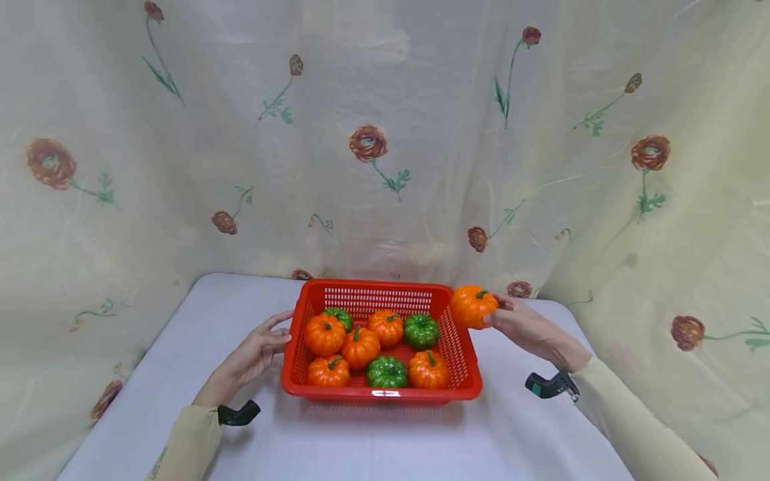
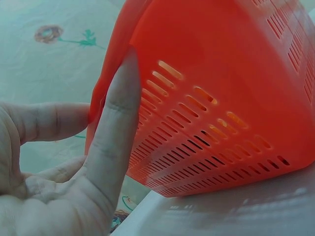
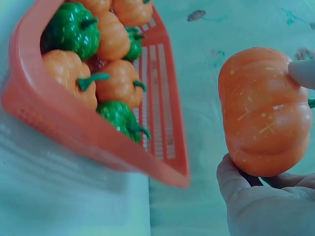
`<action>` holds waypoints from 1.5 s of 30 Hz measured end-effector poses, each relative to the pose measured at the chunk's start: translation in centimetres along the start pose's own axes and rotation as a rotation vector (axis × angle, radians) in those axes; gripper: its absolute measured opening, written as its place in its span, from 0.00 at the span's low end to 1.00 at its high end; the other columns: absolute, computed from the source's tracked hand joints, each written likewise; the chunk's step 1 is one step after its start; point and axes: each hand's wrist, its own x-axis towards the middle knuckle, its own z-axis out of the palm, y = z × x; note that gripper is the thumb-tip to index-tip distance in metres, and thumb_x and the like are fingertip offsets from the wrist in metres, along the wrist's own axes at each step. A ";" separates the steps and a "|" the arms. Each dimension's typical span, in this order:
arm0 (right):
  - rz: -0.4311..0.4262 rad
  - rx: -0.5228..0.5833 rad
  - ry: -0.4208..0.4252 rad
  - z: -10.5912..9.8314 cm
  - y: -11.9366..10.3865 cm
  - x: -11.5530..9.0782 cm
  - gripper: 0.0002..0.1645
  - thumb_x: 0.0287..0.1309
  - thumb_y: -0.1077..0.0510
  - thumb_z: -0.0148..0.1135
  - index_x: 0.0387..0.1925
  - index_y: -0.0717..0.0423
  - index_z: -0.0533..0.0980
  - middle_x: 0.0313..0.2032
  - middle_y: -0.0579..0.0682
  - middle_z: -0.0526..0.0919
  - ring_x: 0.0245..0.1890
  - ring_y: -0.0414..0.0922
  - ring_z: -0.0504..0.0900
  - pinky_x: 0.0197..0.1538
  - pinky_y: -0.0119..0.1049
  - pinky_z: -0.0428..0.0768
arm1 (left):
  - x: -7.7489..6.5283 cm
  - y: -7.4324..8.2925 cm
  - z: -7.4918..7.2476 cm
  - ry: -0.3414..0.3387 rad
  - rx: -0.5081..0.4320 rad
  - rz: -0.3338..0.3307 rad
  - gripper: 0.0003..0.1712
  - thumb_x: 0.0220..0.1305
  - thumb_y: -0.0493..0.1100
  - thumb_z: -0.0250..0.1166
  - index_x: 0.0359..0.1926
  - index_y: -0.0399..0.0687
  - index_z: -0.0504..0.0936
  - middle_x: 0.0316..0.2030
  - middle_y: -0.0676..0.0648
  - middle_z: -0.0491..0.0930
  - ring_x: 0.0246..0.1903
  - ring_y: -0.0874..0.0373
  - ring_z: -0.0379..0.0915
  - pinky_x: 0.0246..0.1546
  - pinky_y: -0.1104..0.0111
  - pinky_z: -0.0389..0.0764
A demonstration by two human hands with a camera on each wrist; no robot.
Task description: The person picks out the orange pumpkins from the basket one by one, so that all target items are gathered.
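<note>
A red plastic basket [image 1: 385, 394] with slotted walls holds several small orange pumpkins [image 1: 361, 347] and three green pumpkins [image 1: 387, 371]. My left hand [image 1: 255, 354] is at the basket's left side; its thumb and fingers pinch the rim, as the left wrist view shows on the basket wall [image 2: 197, 59]. On the other side, my right hand [image 1: 523, 326] grips an orange pumpkin [image 1: 472, 307] by its side, raised beside the basket's right rim. The right wrist view shows this pumpkin [image 3: 263, 113] between thumb and fingers, apart from the basket, its green stem partly hidden.
The basket stands on a table with a white cover [image 1: 240, 300]. A pale floral curtain [image 1: 421, 220] hangs behind the table and along both sides. Each wrist wears a dark band, the left one [image 1: 238, 413] near the table's front.
</note>
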 end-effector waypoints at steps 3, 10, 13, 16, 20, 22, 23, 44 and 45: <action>0.004 0.005 0.024 -1.0 0.2 -0.4 0.35 0.64 0.61 0.55 0.68 0.59 0.52 0.59 0.49 0.67 0.58 0.45 0.69 0.59 0.26 0.74 | 0.0 -0.1 -0.1 0.012 -0.001 -0.001 0.37 0.70 0.36 0.52 0.75 0.53 0.48 0.52 0.46 0.73 0.48 0.53 0.80 0.43 0.56 0.84; 0.018 0.075 0.115 -3.0 1.0 -0.7 0.28 0.66 0.57 0.56 0.63 0.51 0.57 0.58 0.46 0.63 0.56 0.43 0.70 0.59 0.24 0.74 | 0.0 -0.1 0.0 0.012 -0.007 -0.002 0.37 0.70 0.36 0.52 0.75 0.54 0.48 0.51 0.46 0.73 0.47 0.54 0.79 0.42 0.58 0.85; 0.020 0.102 0.141 -3.8 1.5 -0.8 0.29 0.67 0.57 0.56 0.64 0.52 0.56 0.59 0.45 0.60 0.56 0.42 0.69 0.59 0.23 0.74 | 0.0 -0.1 0.0 0.018 -0.010 -0.009 0.37 0.70 0.36 0.52 0.75 0.54 0.49 0.51 0.46 0.73 0.47 0.54 0.79 0.42 0.58 0.85; 0.021 0.126 0.157 -4.6 1.9 -0.8 0.31 0.67 0.59 0.55 0.66 0.55 0.54 0.59 0.46 0.60 0.56 0.43 0.69 0.58 0.23 0.74 | 0.0 0.0 0.0 0.027 -0.013 -0.015 0.37 0.70 0.36 0.52 0.75 0.54 0.49 0.51 0.46 0.73 0.48 0.54 0.79 0.43 0.57 0.85; 0.029 0.145 0.175 -5.4 2.5 -0.9 0.32 0.67 0.60 0.54 0.67 0.56 0.53 0.58 0.45 0.62 0.56 0.42 0.68 0.57 0.23 0.75 | -0.1 0.0 0.0 0.028 -0.022 -0.015 0.37 0.70 0.35 0.53 0.75 0.54 0.50 0.51 0.46 0.73 0.48 0.53 0.79 0.43 0.56 0.85; 0.033 0.145 0.189 -5.7 2.8 -0.9 0.30 0.68 0.59 0.53 0.66 0.56 0.54 0.56 0.45 0.64 0.55 0.42 0.67 0.56 0.23 0.75 | -0.2 0.0 0.0 0.016 -0.019 -0.008 0.37 0.70 0.35 0.51 0.75 0.54 0.49 0.50 0.45 0.73 0.47 0.53 0.79 0.43 0.56 0.85; 0.037 0.141 0.197 -5.8 2.9 -0.8 0.30 0.68 0.58 0.53 0.66 0.56 0.55 0.55 0.44 0.65 0.55 0.42 0.67 0.56 0.22 0.75 | -0.2 0.0 0.1 0.012 -0.021 -0.008 0.37 0.70 0.35 0.51 0.75 0.54 0.49 0.50 0.45 0.72 0.47 0.54 0.79 0.43 0.56 0.85; 0.168 0.053 0.332 -7.6 8.0 2.0 0.46 0.65 0.50 0.58 0.71 0.64 0.45 0.57 0.45 0.64 0.60 0.46 0.61 0.73 0.40 0.60 | 0.0 0.1 0.0 0.019 -0.024 -0.010 0.37 0.70 0.35 0.52 0.75 0.55 0.49 0.55 0.44 0.72 0.49 0.53 0.79 0.43 0.57 0.85; 0.172 0.047 0.339 -7.5 8.2 2.2 0.46 0.65 0.50 0.58 0.72 0.65 0.45 0.59 0.47 0.63 0.61 0.48 0.60 0.75 0.45 0.55 | 0.0 0.1 0.0 0.018 -0.025 -0.011 0.37 0.70 0.35 0.52 0.75 0.55 0.49 0.54 0.44 0.72 0.49 0.53 0.79 0.42 0.57 0.85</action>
